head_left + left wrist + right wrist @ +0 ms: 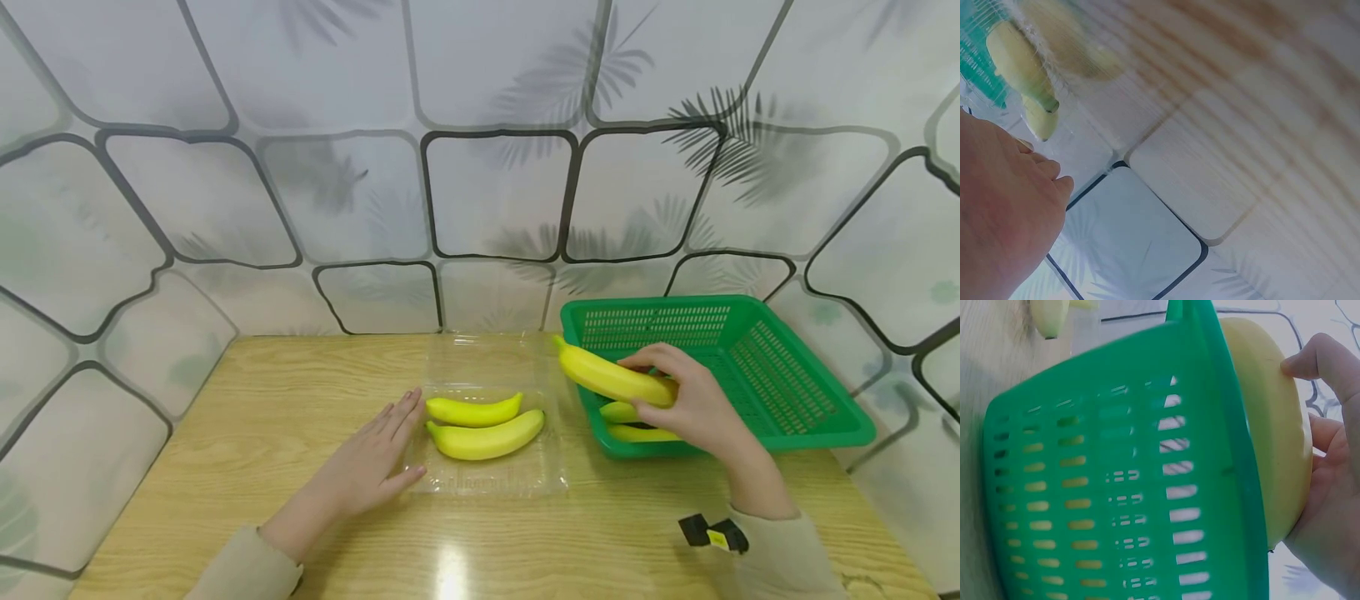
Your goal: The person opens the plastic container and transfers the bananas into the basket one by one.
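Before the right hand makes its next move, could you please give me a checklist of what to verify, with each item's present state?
1. Grip: the right hand holds a banana near one end. OK.
2. Rim clearance: the banana's free end reaches past the left rim of the green basket; whether it touches that rim, cannot tell.
3. Container open: the lid of the clear container lies back toward the wall. OK.
4. Room inside: two bananas lie there, with bare space in front. OK.
5. Container steadied: the left hand is at its left edge; whether it presses, cannot tell.
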Tool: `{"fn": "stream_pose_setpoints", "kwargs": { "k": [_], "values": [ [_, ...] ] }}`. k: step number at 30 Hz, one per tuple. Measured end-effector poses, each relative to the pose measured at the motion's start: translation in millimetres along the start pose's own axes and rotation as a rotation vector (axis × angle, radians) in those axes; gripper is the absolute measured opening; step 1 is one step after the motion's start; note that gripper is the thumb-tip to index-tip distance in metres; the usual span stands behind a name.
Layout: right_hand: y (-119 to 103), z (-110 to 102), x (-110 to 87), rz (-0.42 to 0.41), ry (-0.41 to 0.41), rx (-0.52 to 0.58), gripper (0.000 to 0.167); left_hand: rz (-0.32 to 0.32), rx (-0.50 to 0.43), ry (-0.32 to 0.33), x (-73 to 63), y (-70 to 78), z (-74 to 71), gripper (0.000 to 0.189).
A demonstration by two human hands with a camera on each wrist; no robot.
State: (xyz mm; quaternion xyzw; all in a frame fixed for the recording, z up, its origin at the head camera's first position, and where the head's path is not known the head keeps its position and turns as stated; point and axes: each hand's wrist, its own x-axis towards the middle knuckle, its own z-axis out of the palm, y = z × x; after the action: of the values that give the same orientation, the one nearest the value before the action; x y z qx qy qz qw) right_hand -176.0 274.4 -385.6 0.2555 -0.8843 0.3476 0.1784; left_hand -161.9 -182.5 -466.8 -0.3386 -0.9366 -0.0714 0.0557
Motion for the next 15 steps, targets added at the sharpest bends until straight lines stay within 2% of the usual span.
{"fn": "stream_pose_setpoints", "kwargs": {
  "k": [6,15],
  "values": [
    [5.5,-4.8,-6.2,0.025,0.009,-0.007,0.045,0.008,0.003,0.016,0.5,0.5,0.0,0.087],
    [12.1,-11.6,-12.8,0.044,0.027,-0.044,0.043,0.009,0.01,0.008,1.2,1.4,-0.3,0.086]
  ]
}}
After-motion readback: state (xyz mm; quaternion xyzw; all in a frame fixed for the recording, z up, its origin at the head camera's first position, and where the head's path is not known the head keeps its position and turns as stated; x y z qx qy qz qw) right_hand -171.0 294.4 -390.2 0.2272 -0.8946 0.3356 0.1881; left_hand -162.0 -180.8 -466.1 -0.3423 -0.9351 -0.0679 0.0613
